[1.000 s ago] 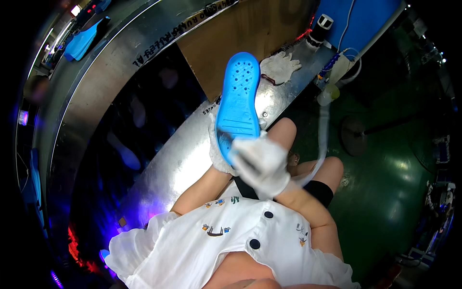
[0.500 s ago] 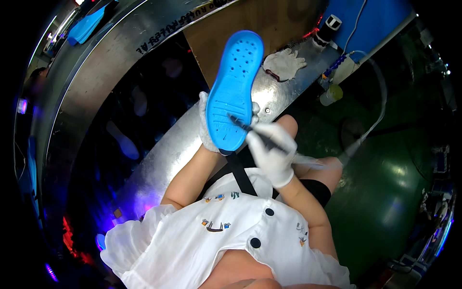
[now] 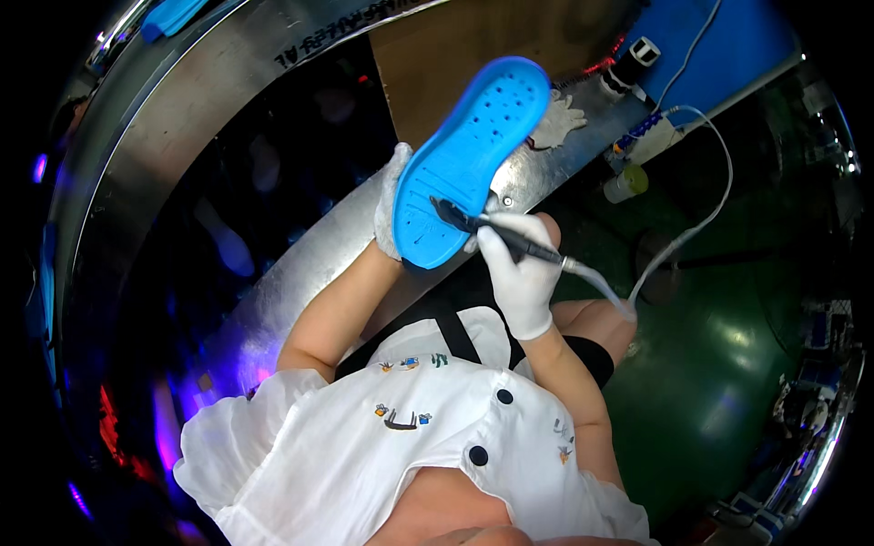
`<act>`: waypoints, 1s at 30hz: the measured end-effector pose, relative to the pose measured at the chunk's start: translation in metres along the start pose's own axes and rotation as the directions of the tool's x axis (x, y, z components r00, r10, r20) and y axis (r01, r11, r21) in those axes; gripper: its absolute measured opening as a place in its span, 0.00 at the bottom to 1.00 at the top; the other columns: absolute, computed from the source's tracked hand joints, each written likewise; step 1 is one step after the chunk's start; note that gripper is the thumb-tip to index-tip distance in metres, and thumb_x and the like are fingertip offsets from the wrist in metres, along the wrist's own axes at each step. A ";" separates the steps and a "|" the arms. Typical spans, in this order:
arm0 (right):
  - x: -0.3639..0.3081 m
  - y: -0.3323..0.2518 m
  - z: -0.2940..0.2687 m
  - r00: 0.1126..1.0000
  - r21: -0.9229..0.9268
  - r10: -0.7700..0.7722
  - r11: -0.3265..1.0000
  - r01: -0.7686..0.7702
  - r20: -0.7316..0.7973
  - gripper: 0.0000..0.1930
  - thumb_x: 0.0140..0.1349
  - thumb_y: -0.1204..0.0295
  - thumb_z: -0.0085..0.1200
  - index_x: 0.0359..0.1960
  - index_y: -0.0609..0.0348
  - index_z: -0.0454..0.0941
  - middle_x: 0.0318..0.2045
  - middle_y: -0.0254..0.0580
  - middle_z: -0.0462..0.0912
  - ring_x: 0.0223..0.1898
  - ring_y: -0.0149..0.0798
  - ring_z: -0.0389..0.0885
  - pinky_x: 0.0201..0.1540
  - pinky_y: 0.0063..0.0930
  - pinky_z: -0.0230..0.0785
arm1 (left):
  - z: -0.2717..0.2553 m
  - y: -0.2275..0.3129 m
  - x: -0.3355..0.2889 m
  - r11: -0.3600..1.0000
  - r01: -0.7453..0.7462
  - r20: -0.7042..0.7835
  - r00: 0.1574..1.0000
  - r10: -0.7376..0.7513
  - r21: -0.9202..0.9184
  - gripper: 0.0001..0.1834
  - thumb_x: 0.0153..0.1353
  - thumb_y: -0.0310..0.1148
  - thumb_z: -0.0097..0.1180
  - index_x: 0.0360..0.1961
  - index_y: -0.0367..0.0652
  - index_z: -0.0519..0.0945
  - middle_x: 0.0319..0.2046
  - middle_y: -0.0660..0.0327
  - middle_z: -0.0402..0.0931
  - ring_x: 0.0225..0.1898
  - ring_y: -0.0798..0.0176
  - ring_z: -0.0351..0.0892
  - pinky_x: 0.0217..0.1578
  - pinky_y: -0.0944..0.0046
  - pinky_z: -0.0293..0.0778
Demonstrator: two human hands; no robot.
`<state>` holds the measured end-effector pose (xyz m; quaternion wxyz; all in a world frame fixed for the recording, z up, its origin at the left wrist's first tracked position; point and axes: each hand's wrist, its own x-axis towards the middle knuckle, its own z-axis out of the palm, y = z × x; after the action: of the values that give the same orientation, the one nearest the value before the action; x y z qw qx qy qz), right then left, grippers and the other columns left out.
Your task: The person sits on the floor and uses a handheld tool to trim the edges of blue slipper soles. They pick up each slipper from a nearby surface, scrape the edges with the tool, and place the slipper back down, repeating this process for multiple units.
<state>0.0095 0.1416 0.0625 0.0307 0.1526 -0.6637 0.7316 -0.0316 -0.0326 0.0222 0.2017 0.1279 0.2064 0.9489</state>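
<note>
Bright blue perforated rubber shoe sole [image 3: 469, 159] is held up over the person's lap and the edge of the curved shiny metal desk [image 3: 273, 282], tilted with its flat face toward the head so the heel end sits in plain sight. The white-gloved left hand [image 3: 391, 205] clasps it from behind at the heel edge, fingers wrapped round the rim to steady it. The white-gloved right hand [image 3: 517, 273] pinches a slim black pen-like tool [image 3: 496, 232] on a pale hose [image 3: 678, 237], tip touching the sole's heel.
</note>
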 end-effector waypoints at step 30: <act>0.006 -0.061 -0.029 0.639 -0.452 -0.403 0.468 0.759 0.656 0.13 0.48 0.74 0.64 0.38 0.50 0.85 0.43 0.37 0.87 0.22 0.37 0.76 0.25 0.27 0.72 | 0.014 0.078 0.029 0.466 0.283 -0.232 0.959 -0.165 0.838 0.23 0.67 0.45 0.56 0.57 0.44 0.80 0.52 0.57 0.80 0.50 0.63 0.80 0.53 0.65 0.75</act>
<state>0.0133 0.1757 0.1211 0.1835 0.5217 -0.7750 0.3059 -0.0787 -0.0802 0.0733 0.2207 0.1273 0.6792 0.6883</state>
